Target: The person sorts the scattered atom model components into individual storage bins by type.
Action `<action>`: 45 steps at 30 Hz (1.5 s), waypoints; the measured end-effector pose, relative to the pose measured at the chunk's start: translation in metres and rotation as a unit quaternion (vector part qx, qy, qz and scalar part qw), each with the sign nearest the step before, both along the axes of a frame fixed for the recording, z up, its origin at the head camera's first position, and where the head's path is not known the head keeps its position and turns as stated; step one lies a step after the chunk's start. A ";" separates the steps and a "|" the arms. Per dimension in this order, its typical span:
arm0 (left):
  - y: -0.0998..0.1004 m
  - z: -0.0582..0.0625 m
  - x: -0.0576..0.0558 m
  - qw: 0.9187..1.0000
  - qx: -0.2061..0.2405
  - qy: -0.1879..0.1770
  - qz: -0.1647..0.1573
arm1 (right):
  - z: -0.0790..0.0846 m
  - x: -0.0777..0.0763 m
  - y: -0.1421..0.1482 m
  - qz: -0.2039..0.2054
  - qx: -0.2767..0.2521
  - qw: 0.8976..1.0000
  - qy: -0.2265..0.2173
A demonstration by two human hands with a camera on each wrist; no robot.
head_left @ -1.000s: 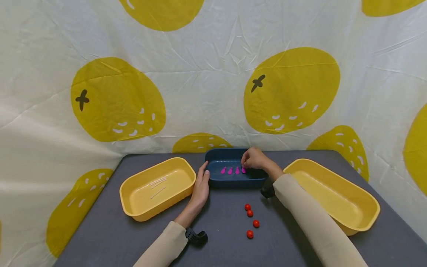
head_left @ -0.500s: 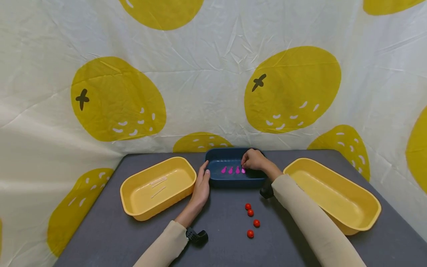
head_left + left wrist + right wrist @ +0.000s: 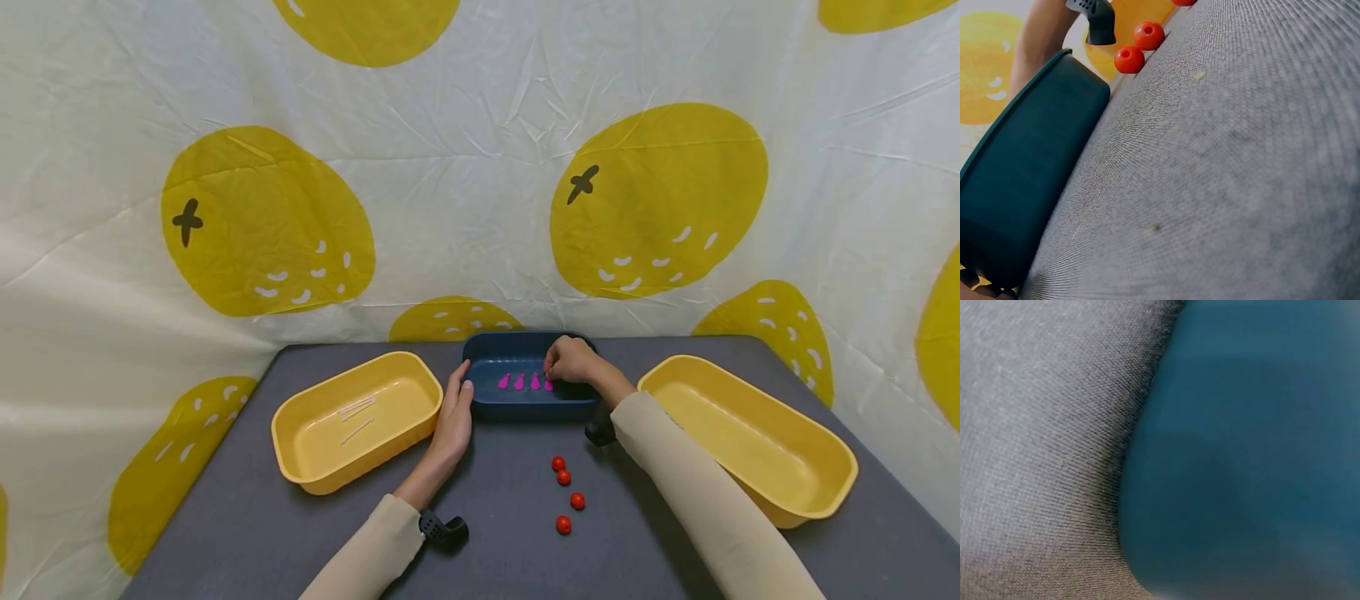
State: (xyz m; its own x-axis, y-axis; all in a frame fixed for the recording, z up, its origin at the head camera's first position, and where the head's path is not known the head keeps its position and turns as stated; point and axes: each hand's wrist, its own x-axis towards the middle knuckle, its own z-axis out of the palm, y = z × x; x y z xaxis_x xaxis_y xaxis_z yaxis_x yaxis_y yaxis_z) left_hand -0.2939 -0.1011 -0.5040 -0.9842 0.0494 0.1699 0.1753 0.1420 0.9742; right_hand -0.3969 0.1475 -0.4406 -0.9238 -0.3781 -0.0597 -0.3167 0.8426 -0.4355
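In the head view a dark blue tray (image 3: 532, 412) stands at the table's back edge. Several small magenta pear-shaped pieces (image 3: 520, 382) lie in a row inside it. My right hand (image 3: 573, 360) reaches over the tray's right side, its fingertips pinching the rightmost magenta piece (image 3: 549, 386), which they partly hide. My left hand (image 3: 452, 414) rests with extended fingers against the tray's left end. The left wrist view shows the tray's outer wall (image 3: 1035, 150); in the right wrist view, that wall (image 3: 1241, 456) fills the right part, and no fingers appear.
Several red beads (image 3: 564, 477) lie on the grey tabletop (image 3: 510, 533) in front of the tray. To the left, a yellow tub (image 3: 315, 477) contains a few thin pale sticks (image 3: 356, 408). Another yellow tub (image 3: 780, 450) stands at the right, partly behind the right sleeve (image 3: 697, 483).
The right fingertips shift very slightly at the rightmost magenta piece, which shows a little differently beneath them. The left hand stays at the tray's end.
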 end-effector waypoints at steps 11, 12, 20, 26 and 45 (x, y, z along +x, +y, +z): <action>0.002 -0.001 -0.001 1.000 0.002 0.004 0.000 | 0.010 0.003 0.004 0.014 -0.013 1.000 0.021; 0.001 -0.001 0.000 1.000 0.003 0.005 0.001 | 0.012 0.005 0.005 0.017 -0.015 0.999 0.024; 0.002 0.001 0.001 1.000 -0.002 0.003 0.002 | 0.028 0.023 0.009 0.045 -0.054 0.996 0.045; 0.002 0.003 0.001 1.000 0.007 0.007 0.004 | 0.049 0.053 0.013 0.049 -0.077 0.994 0.066; 0.002 0.001 0.003 1.000 0.002 -0.011 0.016 | 0.088 0.169 0.091 0.010 -0.108 0.981 0.163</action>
